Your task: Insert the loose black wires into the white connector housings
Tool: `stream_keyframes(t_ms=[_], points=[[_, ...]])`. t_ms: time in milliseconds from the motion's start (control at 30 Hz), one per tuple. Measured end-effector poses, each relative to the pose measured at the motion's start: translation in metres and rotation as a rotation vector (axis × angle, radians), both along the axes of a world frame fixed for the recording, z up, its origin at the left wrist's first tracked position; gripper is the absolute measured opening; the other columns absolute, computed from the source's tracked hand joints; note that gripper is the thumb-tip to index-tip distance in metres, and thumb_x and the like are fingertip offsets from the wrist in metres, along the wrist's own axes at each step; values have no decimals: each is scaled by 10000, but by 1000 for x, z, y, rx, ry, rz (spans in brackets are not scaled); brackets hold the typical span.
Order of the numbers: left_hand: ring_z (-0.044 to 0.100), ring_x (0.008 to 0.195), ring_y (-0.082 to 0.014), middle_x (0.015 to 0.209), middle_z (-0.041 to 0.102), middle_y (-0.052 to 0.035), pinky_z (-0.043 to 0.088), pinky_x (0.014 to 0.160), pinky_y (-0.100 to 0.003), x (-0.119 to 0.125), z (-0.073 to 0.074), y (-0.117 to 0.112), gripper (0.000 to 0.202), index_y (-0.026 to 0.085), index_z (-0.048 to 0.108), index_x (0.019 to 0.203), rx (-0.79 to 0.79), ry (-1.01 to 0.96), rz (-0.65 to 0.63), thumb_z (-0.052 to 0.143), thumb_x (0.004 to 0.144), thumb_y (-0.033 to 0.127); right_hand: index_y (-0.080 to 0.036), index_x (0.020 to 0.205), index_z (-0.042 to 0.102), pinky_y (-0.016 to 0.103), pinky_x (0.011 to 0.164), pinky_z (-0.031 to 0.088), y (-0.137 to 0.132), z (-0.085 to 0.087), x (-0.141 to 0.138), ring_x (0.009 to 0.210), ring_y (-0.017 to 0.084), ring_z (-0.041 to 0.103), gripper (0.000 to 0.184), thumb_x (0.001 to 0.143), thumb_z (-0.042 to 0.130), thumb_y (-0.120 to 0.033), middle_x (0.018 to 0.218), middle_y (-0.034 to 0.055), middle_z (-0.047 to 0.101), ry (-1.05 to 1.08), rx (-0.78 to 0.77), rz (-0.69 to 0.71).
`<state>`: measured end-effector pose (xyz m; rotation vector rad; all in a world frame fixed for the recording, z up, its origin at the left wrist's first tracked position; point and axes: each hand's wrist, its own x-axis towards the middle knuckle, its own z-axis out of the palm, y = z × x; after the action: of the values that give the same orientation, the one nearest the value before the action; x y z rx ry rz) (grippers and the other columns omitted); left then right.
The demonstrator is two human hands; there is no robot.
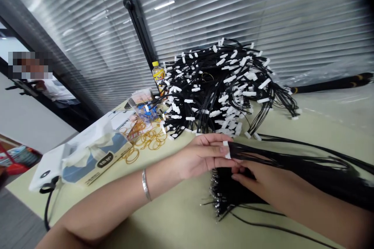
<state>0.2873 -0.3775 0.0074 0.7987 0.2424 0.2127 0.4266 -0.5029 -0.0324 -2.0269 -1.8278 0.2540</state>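
My left hand [204, 151] reaches in from the left, its fingers closed on the white connector [227, 150] at the end of some thin black cables [263, 155]. Just below and to the right, my right hand [251, 173] is closed in a pinch at the same cables, partly hidden beneath them. Under both hands lies a thick bundle of black cables [230, 192] with bare metal tips at its left end. Behind them stands a large heap of black cables [210, 85] with white connectors.
A tissue box [97, 159], loose yellow rubber bands [150, 138] and a yellow-capped bottle [158, 73] stand or lie on the pale table [163, 210]. Clear plastic with a black cable bundle [330, 83] lies at the right. A person [55, 87] is beyond the glass.
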Motion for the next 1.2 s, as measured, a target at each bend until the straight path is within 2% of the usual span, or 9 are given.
stream_keyframes(t_ms=[100, 200, 333, 467, 567, 667, 933, 1100, 1200], points=[[667, 706, -155, 781, 662, -53, 559, 648, -205, -1, 1, -1, 254, 105, 612, 885, 12, 14, -7, 696, 648, 72, -199, 815, 581, 268, 602, 404, -2, 16, -2, 663, 147, 566, 136, 793, 484, -291, 790, 36, 615, 16, -65, -47], [667, 724, -129, 800, 667, -23, 565, 671, -184, -2, 2, -1, 227, 137, 624, 900, 18, 24, -1, 662, 694, 51, -211, 859, 568, 237, 561, 364, -9, 37, -4, 604, 105, 519, 157, 820, 452, -309, 783, 5, 603, 141, -222, -29], [669, 741, -128, 832, 676, -13, 576, 680, -175, -1, 4, 2, 210, 149, 659, 875, 83, 121, 52, 683, 687, 58, -213, 864, 544, 214, 576, 352, -18, 57, -3, 599, 76, 461, 143, 843, 454, -323, 748, -18, 574, 220, -246, -22], [671, 738, -149, 848, 682, -36, 579, 686, -183, 3, 4, 3, 227, 139, 678, 840, 115, 193, 131, 731, 631, 68, -226, 868, 550, 175, 554, 351, -20, 56, 1, 603, 44, 465, 103, 845, 462, -275, 731, -67, 584, 357, -217, 14], [670, 755, -151, 855, 684, -43, 580, 701, -189, 3, 3, 4, 213, 139, 681, 836, 112, 222, 159, 721, 640, 64, -237, 958, 604, 158, 656, 403, -17, 48, 3, 719, 31, 538, 182, 835, 471, -226, 858, -77, 632, 467, -123, 109], [668, 769, -144, 860, 683, -47, 576, 701, -178, 3, 3, 5, 197, 141, 683, 832, 120, 221, 164, 699, 659, 50, -216, 958, 646, 155, 726, 416, -14, 44, 4, 786, 33, 558, 220, 825, 473, -191, 910, -64, 641, 473, -79, 168], [660, 783, -125, 855, 676, -37, 575, 754, -214, 3, 3, 2, 190, 145, 665, 851, 159, 263, 160, 667, 689, 45, -153, 845, 638, 162, 646, 402, -17, 47, 2, 699, 44, 531, 153, 829, 493, -200, 808, -22, 623, 466, -44, 180], [655, 747, -99, 841, 671, -28, 572, 730, -177, 3, 1, 2, 193, 138, 666, 852, 201, 243, 176, 688, 677, 60, -135, 826, 614, 152, 683, 413, -24, 60, -2, 738, 38, 528, 155, 861, 471, -185, 819, -1, 606, 354, 169, 288], [648, 710, -85, 783, 669, -21, 567, 684, -149, 4, 0, 1, 193, 134, 666, 837, 205, 265, 190, 701, 662, 61, -161, 813, 614, 136, 640, 425, -27, 78, -2, 716, 31, 552, 133, 859, 497, -203, 796, -21, 621, 400, 184, 209]])
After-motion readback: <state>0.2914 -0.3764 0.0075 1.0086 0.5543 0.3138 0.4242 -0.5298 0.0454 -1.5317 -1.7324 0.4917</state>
